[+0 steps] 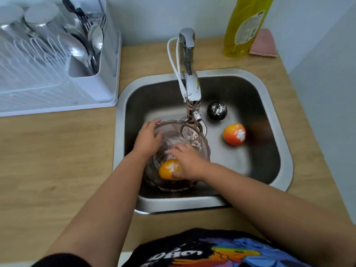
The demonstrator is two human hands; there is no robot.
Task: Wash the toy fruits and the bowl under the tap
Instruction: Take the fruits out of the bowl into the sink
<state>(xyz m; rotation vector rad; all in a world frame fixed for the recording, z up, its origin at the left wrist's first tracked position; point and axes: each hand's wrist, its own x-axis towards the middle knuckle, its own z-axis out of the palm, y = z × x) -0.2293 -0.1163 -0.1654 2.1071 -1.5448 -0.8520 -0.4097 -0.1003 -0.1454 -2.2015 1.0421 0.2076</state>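
Evidently the rinsing is under way: the clear bowl (179, 151) sits tilted in the sink (273, 105) below the tap (190, 89), and the left hand (148, 138) curls its fingers over the bowl's far-left rim to steady it. Inside, the right hand (187, 161) holds a yellow-orange toy fruit (169, 169), fingers wrapped round it from the right. White residue, perhaps soap, shows on it, as on the black toy fruit (216, 111) and the orange-red toy fruit (234, 134) lying apart on the sink floor. Whether water runs, I cannot tell. Next, probably, comes turning the held fruit under the spout, then fetching the other two.
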